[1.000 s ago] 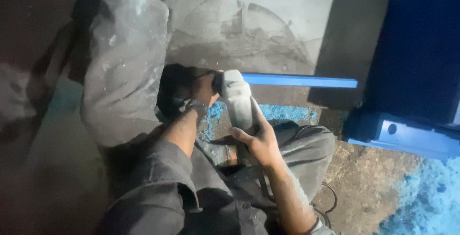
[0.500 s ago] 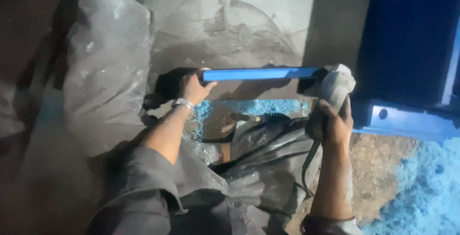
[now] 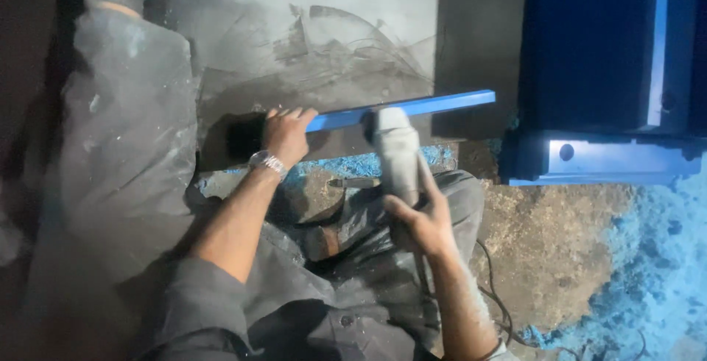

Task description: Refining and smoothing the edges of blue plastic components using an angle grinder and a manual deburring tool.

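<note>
A blue bar [image 3: 401, 110] is held at its left end by the left hand [image 3: 286, 134], fingers curled over its top edge. Its long axis runs from 9 to 3 o'clock, the right end tilted slightly up. A grey power tool [image 3: 396, 156] is gripped closed-fisted by the right hand [image 3: 426, 221]; the tool's head meets the bar near mid-length, at 12 o'clock from that hand. The right hand is nearer the bar's middle.

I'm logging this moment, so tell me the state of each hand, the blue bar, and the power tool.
left hand: gripping the bar's left end
right hand: gripping the tool's body
blue bar: lying near level on the grey slab
grey power tool: head against the bar
</note>
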